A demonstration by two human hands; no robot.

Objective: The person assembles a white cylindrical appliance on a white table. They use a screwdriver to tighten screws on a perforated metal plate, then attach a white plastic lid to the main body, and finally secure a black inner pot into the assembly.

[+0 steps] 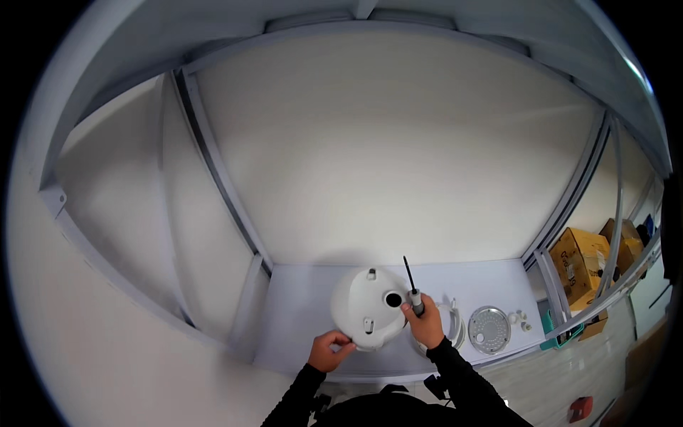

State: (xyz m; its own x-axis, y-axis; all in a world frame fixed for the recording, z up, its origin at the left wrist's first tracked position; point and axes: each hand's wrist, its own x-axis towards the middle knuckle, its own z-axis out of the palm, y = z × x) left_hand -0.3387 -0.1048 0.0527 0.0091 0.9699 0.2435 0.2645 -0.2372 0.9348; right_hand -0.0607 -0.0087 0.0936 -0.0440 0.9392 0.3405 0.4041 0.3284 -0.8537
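A white, rounded plastic housing sits on the white tabletop in front of me. It has a dark round hole and two smaller slots in its upward face. My left hand has its fingers curled at the housing's lower left edge, gripping it there. In my right hand is a screwdriver with a grey-and-white handle, its dark shaft pointing up and away. The right thumb is close to the housing's right side; whether it touches, I cannot tell. White curved parts lie partly hidden behind this hand.
On the table's right stand a perforated metal disc and several small white pieces. Pale panels and grey frame posts enclose the table. Beyond the right side are cardboard boxes, a teal basket and a red object on the floor.
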